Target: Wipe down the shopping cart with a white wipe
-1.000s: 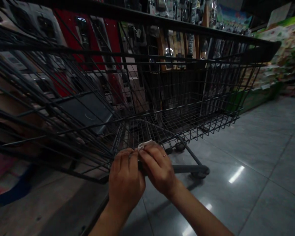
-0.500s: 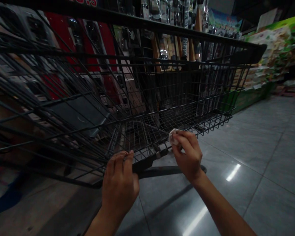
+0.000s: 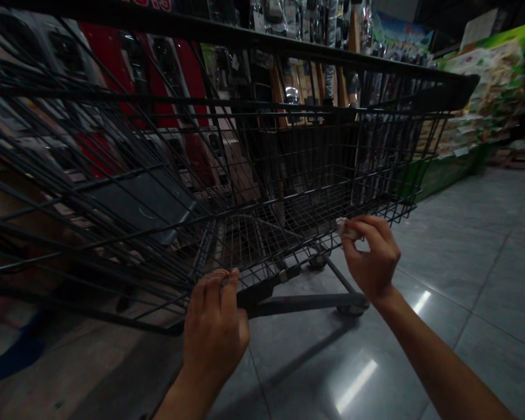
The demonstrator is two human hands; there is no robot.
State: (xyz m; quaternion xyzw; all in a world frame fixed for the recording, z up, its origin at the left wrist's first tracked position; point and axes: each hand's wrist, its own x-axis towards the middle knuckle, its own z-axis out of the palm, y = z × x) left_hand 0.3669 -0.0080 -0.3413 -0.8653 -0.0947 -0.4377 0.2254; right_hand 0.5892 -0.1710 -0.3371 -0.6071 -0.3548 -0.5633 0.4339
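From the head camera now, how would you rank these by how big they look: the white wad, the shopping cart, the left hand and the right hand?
1. Shopping cart: largest, running past the picture's left edge.
2. Left hand and right hand: too alike to rank.
3. White wad: smallest visible patch.

Large grey floor tiles, glossy and split by thin dark joints, carry long white light reflections. Nearer the floor's left edge the surface turns brownish and dull, deep in shadow, with a blue curved rim there. Along the far edge stands a packed retail display, with clear-wrapped packages above and red panels among its goods. Toward the floor's far right corner runs a green-sided stand heaped with bagged goods, near a blue-and-green printed sign. Overhead everything is dim.
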